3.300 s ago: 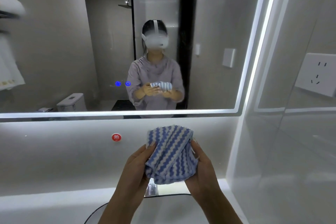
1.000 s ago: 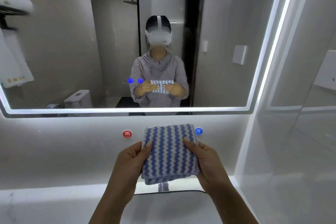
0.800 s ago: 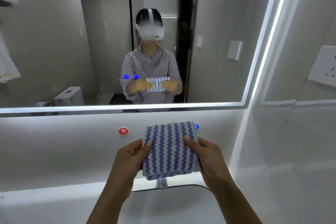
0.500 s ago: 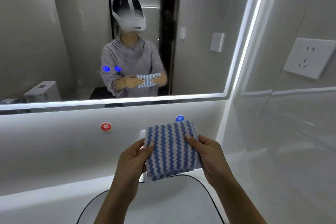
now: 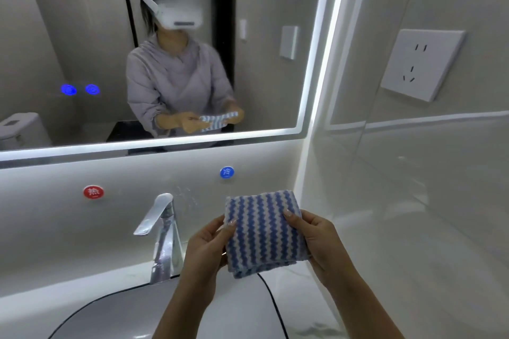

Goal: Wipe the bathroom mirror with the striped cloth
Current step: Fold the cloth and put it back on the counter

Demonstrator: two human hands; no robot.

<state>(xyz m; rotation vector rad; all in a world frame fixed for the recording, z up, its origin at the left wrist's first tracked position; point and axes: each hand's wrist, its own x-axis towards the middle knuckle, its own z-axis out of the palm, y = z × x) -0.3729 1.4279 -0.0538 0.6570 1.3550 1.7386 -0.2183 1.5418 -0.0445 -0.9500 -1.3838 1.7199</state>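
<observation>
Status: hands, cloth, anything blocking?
Left hand and right hand both grip the folded cloth by its sides. Cloth off the mirror, held below it. Tap to the cloth's left, apart.

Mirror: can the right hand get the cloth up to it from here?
Probably yes. The right hand grips the striped cloth along with the left hand, and nothing stands between them and the mirror above; the faucet sits off to the left.

I see, near: left hand (image 5: 205,245), right hand (image 5: 316,237), forearms bare, nails longish | far, reflected: white headset (image 5: 179,12), white strap, dark hair | loose grey hooded top (image 5: 176,82), sleeves bunched mid-forearm
</observation>
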